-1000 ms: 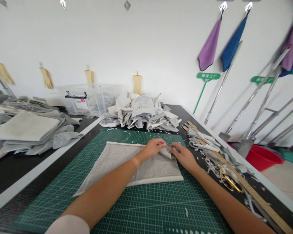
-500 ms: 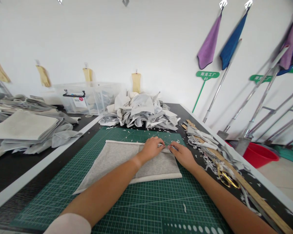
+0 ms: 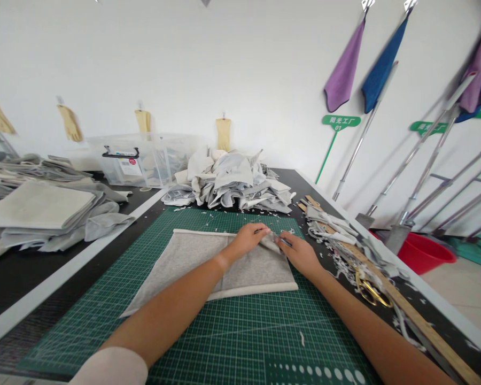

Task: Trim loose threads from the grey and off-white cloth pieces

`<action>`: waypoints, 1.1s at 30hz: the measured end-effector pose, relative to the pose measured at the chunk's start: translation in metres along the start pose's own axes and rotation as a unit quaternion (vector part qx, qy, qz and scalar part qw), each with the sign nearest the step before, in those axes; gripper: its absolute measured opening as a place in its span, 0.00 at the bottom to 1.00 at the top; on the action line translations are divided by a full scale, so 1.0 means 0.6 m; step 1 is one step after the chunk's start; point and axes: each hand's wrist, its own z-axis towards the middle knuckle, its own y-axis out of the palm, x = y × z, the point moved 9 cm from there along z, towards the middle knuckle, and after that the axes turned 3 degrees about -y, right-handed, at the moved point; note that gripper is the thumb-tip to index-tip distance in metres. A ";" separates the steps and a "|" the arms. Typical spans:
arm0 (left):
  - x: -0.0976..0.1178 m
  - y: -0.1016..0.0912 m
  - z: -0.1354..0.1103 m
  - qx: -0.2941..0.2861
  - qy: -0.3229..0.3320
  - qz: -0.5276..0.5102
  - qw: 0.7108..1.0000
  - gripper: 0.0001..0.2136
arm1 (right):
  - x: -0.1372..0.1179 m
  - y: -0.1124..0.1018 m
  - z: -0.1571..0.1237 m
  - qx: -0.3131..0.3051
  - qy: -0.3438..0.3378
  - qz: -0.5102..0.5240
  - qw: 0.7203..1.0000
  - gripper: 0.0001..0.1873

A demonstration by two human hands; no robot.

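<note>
A grey fabric piece [image 3: 208, 262] with pale hems lies flat on a green cutting mat [image 3: 232, 337]. My left hand [image 3: 248, 238] is closed on the fabric's far right corner, pinching the cloth up into a small fold. My right hand [image 3: 300, 254] rests beside it at the same corner, fingers closed on the fabric's edge. A small dark thing shows at its fingertips, too small to name.
A heap of grey and white fabric scraps [image 3: 232, 184] lies behind the mat. Stacked fabric [image 3: 40, 206] and a clear plastic bin [image 3: 144, 160] are at the left. Scissors [image 3: 369, 291], a wooden ruler [image 3: 420, 323] and trimmings lie at the right edge. A red basin [image 3: 428, 254] sits on the floor.
Both hands stay at the fabric's far right corner; the pinched fold was pressed lower half a second ago and is lifted slightly again now. The camera has shifted a little.
</note>
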 end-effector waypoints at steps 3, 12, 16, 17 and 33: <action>0.000 0.006 0.001 -0.020 0.008 -0.010 1.000 0.17 | 0.003 0.000 0.000 0.004 0.009 -0.006 1.000 0.17; -0.003 0.005 0.003 -0.022 0.002 -0.061 0.998 0.12 | 0.006 0.001 0.000 0.005 0.006 -0.018 1.000 0.16; 0.003 0.005 0.002 -0.026 0.010 -0.076 0.997 0.13 | 0.002 0.001 0.000 0.005 0.002 -0.027 1.000 0.15; 0.002 0.006 0.002 -0.026 0.010 -0.077 0.997 0.13 | 0.001 0.001 -0.001 0.006 0.002 -0.029 1.000 0.15; -0.005 0.011 0.001 -0.056 -0.007 -0.083 0.995 0.18 | -0.023 -0.006 -0.011 -0.016 -0.003 0.002 1.000 0.22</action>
